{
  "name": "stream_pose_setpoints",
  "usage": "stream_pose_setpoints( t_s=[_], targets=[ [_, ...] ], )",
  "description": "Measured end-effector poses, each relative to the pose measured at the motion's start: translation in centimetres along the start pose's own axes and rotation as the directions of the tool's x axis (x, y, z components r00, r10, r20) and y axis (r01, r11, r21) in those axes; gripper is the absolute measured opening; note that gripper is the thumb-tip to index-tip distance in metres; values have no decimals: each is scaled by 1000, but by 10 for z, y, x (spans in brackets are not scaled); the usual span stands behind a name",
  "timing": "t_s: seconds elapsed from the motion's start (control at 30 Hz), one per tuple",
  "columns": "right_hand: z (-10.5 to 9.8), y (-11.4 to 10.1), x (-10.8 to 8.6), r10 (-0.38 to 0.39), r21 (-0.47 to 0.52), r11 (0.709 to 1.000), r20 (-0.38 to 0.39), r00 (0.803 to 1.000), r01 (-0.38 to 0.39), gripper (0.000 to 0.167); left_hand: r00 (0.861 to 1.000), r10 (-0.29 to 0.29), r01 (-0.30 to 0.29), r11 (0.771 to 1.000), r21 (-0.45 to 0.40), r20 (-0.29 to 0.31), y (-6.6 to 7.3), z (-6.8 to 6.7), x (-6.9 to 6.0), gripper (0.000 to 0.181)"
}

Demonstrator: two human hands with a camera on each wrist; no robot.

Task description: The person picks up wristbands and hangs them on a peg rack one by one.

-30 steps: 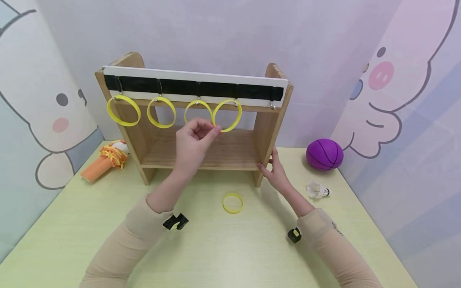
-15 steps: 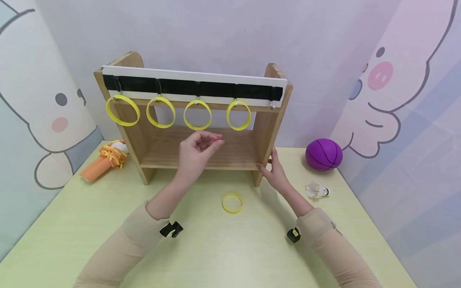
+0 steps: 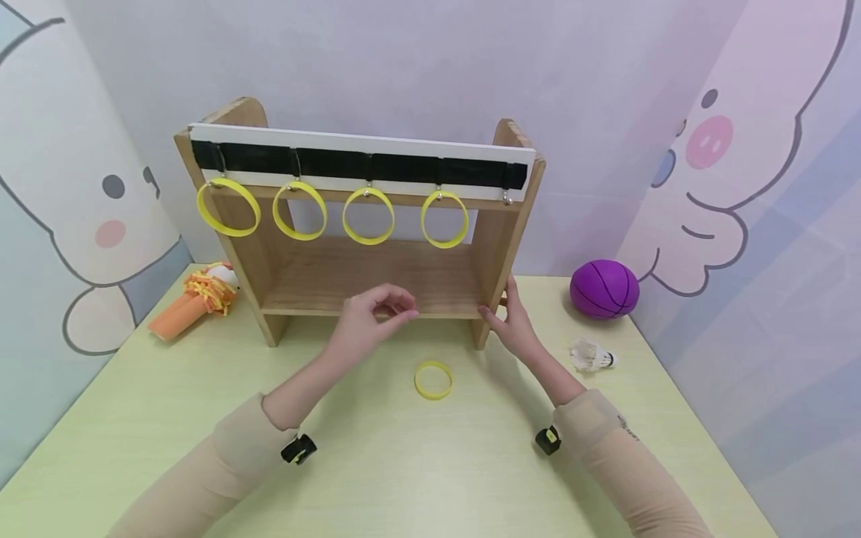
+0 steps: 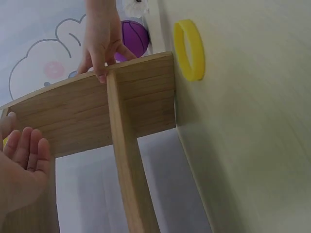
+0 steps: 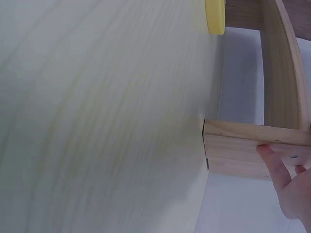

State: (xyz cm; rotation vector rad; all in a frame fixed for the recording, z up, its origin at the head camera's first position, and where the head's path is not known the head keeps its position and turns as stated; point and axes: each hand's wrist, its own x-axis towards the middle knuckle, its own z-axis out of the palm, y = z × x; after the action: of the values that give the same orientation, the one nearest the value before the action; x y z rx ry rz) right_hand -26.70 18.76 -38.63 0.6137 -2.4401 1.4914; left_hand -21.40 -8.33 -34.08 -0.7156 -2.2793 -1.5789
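My left hand [image 3: 373, 321] holds nothing; its fingers are loosely bent, in front of the lower board of a small wooden shelf [image 3: 377, 280]. My right hand [image 3: 514, 321] grips the shelf's right side panel, thumb on the front edge and fingers along the outer face. Several yellow rings hang from hooks on the white and black strip [image 3: 403, 168]; the rightmost hanging ring [image 3: 445, 245] is on the fourth hook. The last hook [image 3: 507, 197], at far right, carries no ring. Another yellow ring [image 3: 433, 397] lies flat on the table before the shelf, also seen in the left wrist view.
A purple ball [image 3: 605, 289] and a shuttlecock [image 3: 592, 356] sit on the table [image 3: 417, 471] to the right. At the left lies an orange toy [image 3: 195, 300] with a shaggy yellow-orange mane. Walls with cartoon figures stand behind and at both sides.
My left hand has let go of the fourth ring, which now hangs straight from its hook, and has dropped down toward the table. My right hand has stayed on the side panel.
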Motion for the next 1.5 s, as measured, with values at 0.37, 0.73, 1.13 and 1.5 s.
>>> stream_pose_setpoints(
  t_s=[0.37,0.73,1.13,1.5],
  targets=[
    [0,0,-1,-4,2,1000,-7,1000,4,77,964,61,-126,963,239,260,-34,8,-18,28],
    [0,0,-1,2,-2,1000,-5,1000,-2,76,839,-36,-147,946,289,542,-71,18,-30,36],
    [0,-2,-1,-11,-23,1000,-10,1000,11,75,754,-56,-285,870,402,655,-89,24,-32,37],
    [0,-3,-1,-2,-18,1000,-9,1000,2,74,720,-98,-293,854,429,688,-85,28,-28,29]
  ],
)
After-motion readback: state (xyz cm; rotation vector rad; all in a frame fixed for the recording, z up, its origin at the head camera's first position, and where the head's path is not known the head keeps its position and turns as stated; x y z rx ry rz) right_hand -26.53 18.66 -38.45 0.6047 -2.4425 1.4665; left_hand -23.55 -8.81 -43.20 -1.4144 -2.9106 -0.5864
